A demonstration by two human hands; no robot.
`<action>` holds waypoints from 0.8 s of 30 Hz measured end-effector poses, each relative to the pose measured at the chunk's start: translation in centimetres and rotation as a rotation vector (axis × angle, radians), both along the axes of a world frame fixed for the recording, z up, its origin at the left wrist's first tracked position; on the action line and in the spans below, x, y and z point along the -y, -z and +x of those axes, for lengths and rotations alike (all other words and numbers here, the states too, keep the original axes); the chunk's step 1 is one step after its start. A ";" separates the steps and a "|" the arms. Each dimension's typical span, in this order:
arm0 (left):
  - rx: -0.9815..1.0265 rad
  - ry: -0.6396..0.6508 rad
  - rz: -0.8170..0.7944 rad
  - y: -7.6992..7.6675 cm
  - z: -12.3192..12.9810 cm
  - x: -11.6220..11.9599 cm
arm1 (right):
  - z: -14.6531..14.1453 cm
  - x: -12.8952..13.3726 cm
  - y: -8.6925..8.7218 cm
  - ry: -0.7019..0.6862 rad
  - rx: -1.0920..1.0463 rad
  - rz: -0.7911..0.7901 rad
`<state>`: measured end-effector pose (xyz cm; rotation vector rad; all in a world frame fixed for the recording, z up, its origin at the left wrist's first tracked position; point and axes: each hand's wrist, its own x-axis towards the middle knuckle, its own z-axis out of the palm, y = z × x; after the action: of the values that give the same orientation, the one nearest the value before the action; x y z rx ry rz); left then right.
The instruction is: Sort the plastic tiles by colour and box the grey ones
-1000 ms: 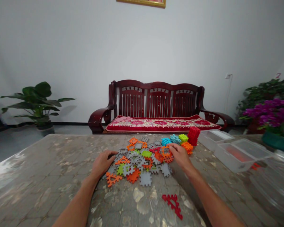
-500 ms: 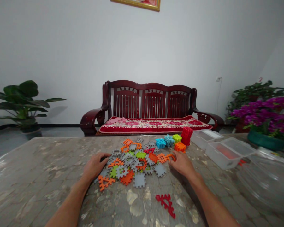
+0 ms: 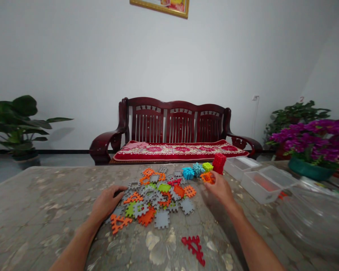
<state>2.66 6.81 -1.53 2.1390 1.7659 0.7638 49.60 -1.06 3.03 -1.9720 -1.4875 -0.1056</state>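
A home living room, shown by the carved wooden settee [image 3: 180, 122], potted plant [image 3: 24, 124] and framed picture [image 3: 161, 6].

The left hand [image 3: 109, 201] curves inward, thumb and fingers parted; well apart from it, the right hand [image 3: 221, 189] pinches.

Head-worn view forward over table [image 3: 56, 203]

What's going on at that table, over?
Right hand holds orange piece near red stack. Left hand open beside loose pile. Red triangle lies apart, nearer the camera, blocking neither hand.
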 end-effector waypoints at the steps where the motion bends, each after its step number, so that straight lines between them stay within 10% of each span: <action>1: 0.000 -0.003 0.000 0.1 0.0 0.0 | 0.8 -0.3 -0.3 0.037 -0.003 0.030; 19: 0.008 -0.005 0.005 0.5 -0.4 -0.4 | 2.8 -1.6 0.0 0.174 0.090 0.103; 24: 0.007 -0.001 -0.005 0.3 -0.2 -0.2 | 0.0 -1.2 0.5 -0.070 0.000 0.188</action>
<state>2.49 6.97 -1.86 2.1296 1.7633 0.7656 49.56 0.15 2.54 -1.7686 -1.4887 -0.2078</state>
